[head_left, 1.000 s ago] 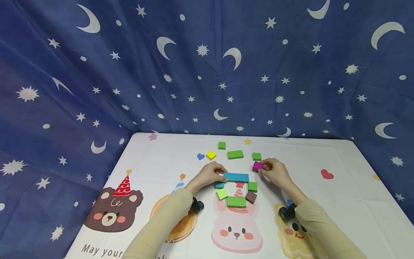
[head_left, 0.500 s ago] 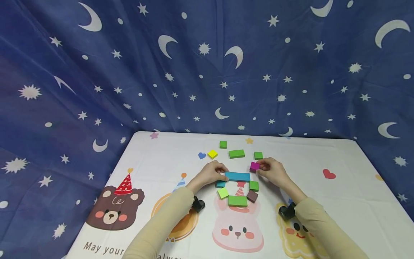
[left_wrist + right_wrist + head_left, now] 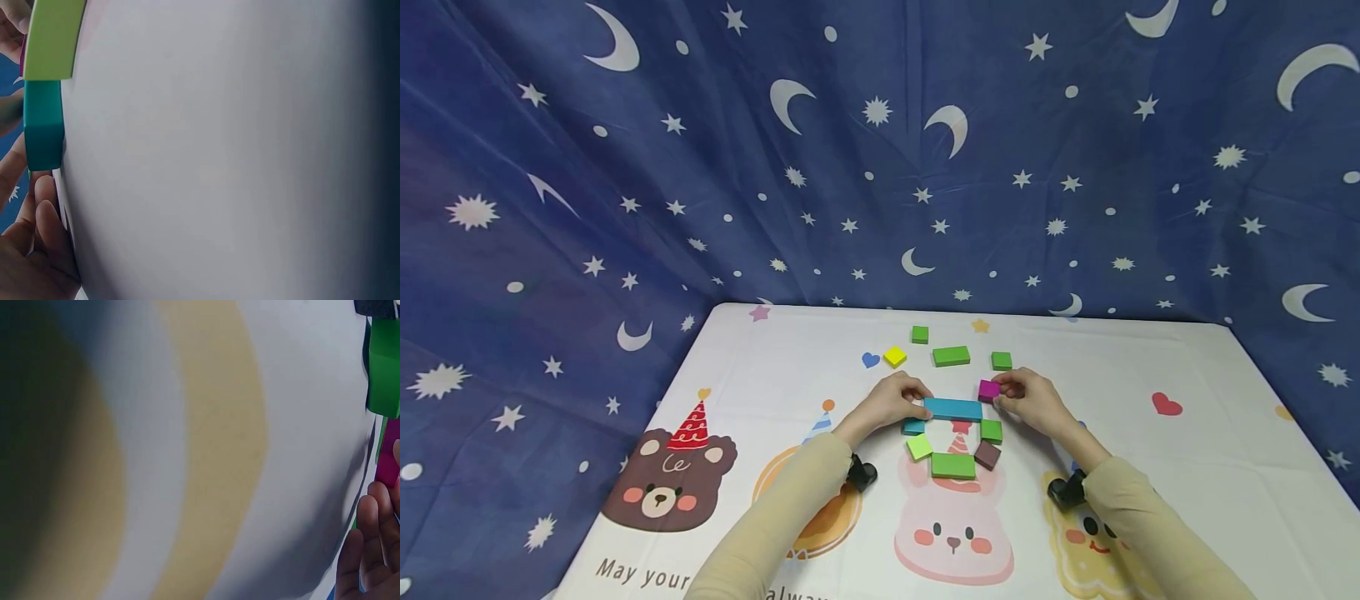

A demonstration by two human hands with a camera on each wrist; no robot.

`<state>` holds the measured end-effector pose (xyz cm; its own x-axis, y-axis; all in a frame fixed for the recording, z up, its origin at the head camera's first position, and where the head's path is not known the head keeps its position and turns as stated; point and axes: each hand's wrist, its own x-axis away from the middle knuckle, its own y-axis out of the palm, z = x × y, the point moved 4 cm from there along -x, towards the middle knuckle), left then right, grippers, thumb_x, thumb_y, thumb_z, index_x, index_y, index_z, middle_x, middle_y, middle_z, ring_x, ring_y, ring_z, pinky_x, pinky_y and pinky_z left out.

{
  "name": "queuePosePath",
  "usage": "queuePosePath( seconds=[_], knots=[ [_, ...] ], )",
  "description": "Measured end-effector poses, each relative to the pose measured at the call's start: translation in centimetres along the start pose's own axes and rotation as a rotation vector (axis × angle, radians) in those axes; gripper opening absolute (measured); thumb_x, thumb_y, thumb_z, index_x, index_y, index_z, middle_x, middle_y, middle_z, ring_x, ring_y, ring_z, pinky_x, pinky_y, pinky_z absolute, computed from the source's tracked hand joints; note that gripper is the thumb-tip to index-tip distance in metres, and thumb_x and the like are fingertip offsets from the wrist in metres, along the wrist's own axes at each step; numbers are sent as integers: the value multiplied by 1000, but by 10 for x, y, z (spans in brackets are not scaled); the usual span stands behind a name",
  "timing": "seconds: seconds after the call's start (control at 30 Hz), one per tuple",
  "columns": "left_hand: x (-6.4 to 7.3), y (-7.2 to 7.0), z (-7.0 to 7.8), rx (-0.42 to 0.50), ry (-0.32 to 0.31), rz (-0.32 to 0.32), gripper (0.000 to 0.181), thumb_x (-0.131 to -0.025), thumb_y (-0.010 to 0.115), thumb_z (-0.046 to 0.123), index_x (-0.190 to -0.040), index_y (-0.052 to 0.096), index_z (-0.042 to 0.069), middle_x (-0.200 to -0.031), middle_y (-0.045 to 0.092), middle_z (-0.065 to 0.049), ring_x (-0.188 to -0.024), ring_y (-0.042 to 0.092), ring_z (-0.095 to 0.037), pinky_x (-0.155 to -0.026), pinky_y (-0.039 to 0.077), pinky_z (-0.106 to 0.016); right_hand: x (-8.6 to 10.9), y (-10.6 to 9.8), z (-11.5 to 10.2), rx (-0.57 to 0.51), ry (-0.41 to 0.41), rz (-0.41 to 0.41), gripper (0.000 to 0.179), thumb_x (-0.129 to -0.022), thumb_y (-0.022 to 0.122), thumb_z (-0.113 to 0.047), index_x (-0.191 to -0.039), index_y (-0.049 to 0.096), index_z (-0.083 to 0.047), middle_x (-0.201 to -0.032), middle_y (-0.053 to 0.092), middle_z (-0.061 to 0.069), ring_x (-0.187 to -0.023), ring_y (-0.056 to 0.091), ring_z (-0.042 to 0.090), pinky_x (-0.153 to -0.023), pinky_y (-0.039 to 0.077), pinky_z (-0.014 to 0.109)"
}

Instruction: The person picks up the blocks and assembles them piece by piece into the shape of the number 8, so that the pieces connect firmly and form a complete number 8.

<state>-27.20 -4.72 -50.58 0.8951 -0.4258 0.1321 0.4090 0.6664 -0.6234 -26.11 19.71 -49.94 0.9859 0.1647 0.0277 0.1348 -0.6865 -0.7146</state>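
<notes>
Near the table's middle, a long blue block (image 3: 953, 409) lies across the back of a ring of blocks. My left hand (image 3: 891, 402) holds its left end between thumb and fingers. My right hand (image 3: 1033, 400) pinches a magenta block (image 3: 988, 391) just behind the blue block's right end; whether the two touch, I cannot tell. The ring also has a teal block (image 3: 913, 427), a lime block (image 3: 919, 447), a long green block (image 3: 952, 466), a brown block (image 3: 987, 455) and a small green block (image 3: 992, 431). In the right wrist view, fingers partly hide the magenta block (image 3: 389, 453).
Behind the hands lie a yellow block (image 3: 895, 357), a longer green block (image 3: 951, 357) and two small green blocks, one at the back (image 3: 920, 335) and one at right (image 3: 1002, 361). The white tablecloth (image 3: 1150, 467) has printed animals. A blue starry curtain (image 3: 850, 167) hangs behind.
My right hand has brought the magenta block left and slightly nearer me, toward the blue block's right end. My left hand keeps its hold on the blue block. The head view has shifted slightly.
</notes>
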Motion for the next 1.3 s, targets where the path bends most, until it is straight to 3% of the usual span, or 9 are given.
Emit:
queuePosePath(
  seconds=[0.57, 1.3],
  knots=[
    [1, 1, 1, 18, 4, 8, 26, -76, 80, 17, -100, 73, 10, -92, 59, -7, -77, 44, -11, -69, 36, -20, 2, 0, 2, 13, -37, -10, 29, -83, 69, -7, -110, 67, 1, -93, 62, 10, -83, 54, 17, -71, 44, 23],
    [1, 0, 1, 26, -10, 4, 26, -76, 80, 17, -101, 73, 11, -93, 58, -5, -78, 44, -10, -71, 36, -20, 2, 3, 4, 26, -20, -26, 30, -82, 69, -7, -111, 67, -1, -95, 58, 10, -87, 52, 19, -74, 43, 25]
  ],
)
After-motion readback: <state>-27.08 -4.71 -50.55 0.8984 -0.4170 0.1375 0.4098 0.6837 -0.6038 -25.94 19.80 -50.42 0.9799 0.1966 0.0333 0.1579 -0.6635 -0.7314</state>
